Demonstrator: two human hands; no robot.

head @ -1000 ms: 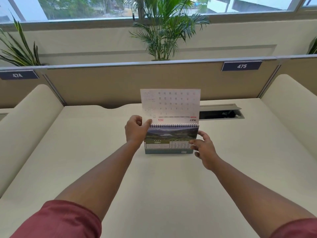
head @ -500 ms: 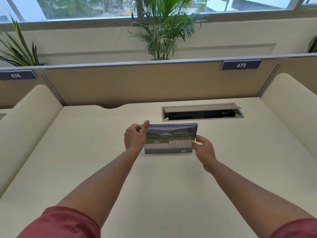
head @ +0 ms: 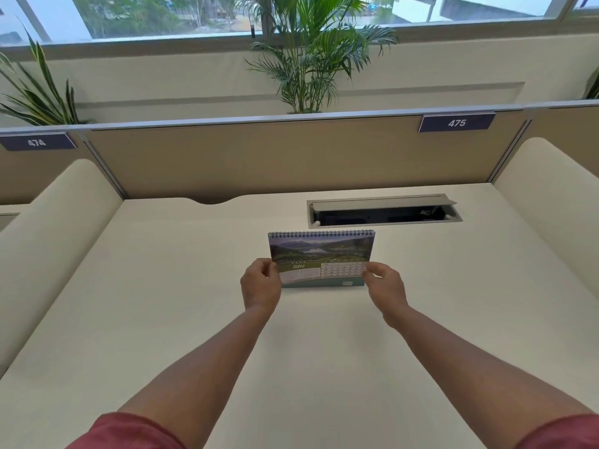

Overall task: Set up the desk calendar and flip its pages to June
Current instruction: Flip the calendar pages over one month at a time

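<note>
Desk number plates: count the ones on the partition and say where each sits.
2. The 474 plate sits at the far left of the partition top; the 475 plate sits toward the right, above the cable tray. Others may lie outside the view.

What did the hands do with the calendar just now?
The page standing up a second ago went over the back. The left hand came down from the spiral to the lower left corner; the right hand pinches the lower right. The calendar still stands showing May.
</note>
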